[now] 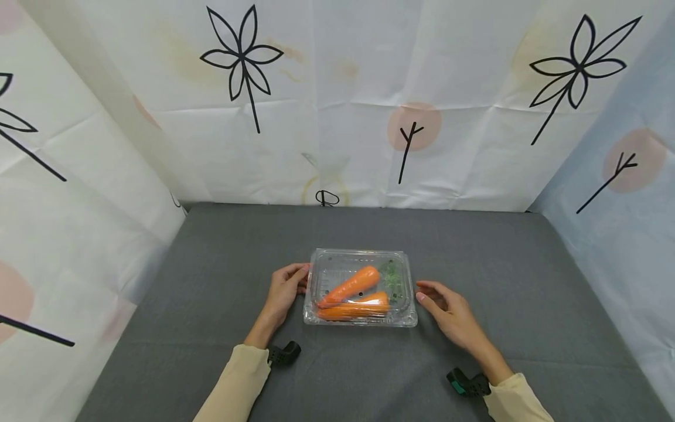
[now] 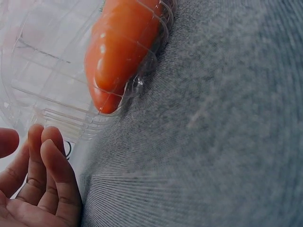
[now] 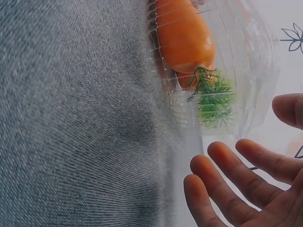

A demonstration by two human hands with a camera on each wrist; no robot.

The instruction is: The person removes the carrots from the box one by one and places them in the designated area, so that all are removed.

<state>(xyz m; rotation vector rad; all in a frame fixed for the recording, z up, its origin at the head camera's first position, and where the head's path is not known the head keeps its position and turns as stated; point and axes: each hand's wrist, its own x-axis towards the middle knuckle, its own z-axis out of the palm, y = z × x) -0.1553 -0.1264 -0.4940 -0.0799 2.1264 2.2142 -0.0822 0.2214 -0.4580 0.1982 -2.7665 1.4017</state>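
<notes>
A clear plastic clamshell box (image 1: 360,321) lies closed on the grey cloth. Through its lid show two orange carrots (image 1: 352,287) and green feathery leaves (image 1: 392,278) toward the right end. My left hand (image 1: 283,291) is at the box's left end, fingertips right at the wall, thumb up near the rim. In the left wrist view its fingers (image 2: 59,163) are nearly straight. On the other side, my right hand (image 1: 452,313) stands just off the right end. Its fingers (image 3: 222,165) are spread and lightly bent, with nothing in them, in the right wrist view.
Grey cloth (image 1: 237,246) covers the table. White patterned sheets (image 1: 348,70) rise along its back and both sides. A dark camera strap (image 1: 285,353) is on the left wrist, and another (image 1: 468,384) on the right.
</notes>
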